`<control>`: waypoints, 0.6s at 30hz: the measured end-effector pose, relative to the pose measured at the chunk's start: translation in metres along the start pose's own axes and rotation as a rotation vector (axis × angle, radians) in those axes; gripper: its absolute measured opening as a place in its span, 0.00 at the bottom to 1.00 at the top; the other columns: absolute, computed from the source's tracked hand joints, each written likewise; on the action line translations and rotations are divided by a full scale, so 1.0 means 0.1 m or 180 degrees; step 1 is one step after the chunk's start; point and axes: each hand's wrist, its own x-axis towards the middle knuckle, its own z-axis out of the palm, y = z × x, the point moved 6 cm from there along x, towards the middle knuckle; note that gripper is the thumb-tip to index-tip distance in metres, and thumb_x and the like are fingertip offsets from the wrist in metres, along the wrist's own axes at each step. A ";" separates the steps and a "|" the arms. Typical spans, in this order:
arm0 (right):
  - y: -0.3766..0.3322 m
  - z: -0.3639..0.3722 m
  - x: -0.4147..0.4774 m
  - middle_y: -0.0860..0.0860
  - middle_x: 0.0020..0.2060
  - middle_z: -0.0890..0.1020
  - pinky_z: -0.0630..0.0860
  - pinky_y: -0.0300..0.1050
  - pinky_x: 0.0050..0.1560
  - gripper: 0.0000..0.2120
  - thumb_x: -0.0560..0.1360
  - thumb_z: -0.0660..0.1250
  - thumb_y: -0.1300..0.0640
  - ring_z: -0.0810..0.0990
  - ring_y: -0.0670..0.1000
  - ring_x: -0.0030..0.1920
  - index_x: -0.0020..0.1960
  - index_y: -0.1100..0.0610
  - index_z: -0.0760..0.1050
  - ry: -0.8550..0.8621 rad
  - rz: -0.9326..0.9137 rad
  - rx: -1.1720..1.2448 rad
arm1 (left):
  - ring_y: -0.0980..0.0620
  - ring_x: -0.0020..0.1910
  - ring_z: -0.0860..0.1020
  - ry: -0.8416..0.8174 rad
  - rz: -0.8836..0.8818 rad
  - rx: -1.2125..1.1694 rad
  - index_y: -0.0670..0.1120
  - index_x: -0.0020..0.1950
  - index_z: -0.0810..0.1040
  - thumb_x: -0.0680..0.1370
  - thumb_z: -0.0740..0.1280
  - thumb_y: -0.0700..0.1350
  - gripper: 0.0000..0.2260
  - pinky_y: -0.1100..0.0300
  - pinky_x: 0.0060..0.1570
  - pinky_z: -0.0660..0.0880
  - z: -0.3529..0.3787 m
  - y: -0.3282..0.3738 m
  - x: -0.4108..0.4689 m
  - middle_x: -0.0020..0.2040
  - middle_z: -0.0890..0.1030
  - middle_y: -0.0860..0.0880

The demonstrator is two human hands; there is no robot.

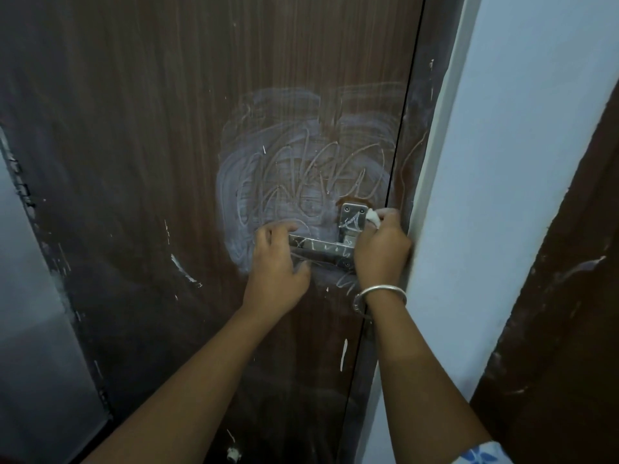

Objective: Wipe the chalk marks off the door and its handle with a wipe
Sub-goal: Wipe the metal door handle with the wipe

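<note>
Chalk-smeared door being wiped at the handle
The lever is gripped by the left hand; a wipe is pressed to its plate by the right hand.

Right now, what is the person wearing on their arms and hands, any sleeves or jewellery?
Both forearms are bare. The right hand has a plain silver-coloured bangle at its wrist; higher up that arm shows the edge of a light sleeve with a blue flower-like print. The left hand shows no ring, watch or bangle, and no sleeve on that arm is in view.
</note>
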 end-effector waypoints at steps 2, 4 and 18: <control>0.15 0.04 -0.18 0.59 0.41 0.82 0.74 0.43 0.36 0.07 0.78 0.60 0.61 0.81 0.58 0.41 0.52 0.61 0.75 -0.0106 0.0134 -0.0086 | 0.56 0.58 0.67 0.0031 -0.0035 0.0022 0.48 0.61 0.69 0.69 0.70 0.35 0.24 0.69 0.57 0.62 0.00 -0.02 0.00 0.58 0.63 0.53; 0.30 0.06 -0.37 0.60 0.42 0.83 0.73 0.42 0.38 0.08 0.78 0.60 0.62 0.82 0.59 0.43 0.53 0.61 0.76 -0.0186 0.0308 -0.0107 | 0.56 0.57 0.66 0.0054 -0.0098 0.0028 0.46 0.61 0.69 0.69 0.70 0.35 0.23 0.66 0.57 0.62 0.01 -0.04 -0.02 0.57 0.63 0.53; 0.51 0.13 -0.56 0.58 0.50 0.83 0.72 0.37 0.47 0.12 0.77 0.60 0.64 0.81 0.58 0.51 0.56 0.61 0.79 -0.0012 0.0425 -0.0087 | 0.56 0.55 0.66 -0.0018 -0.0355 -0.0033 0.46 0.63 0.68 0.70 0.70 0.38 0.23 0.65 0.54 0.64 0.13 -0.19 -0.19 0.58 0.65 0.49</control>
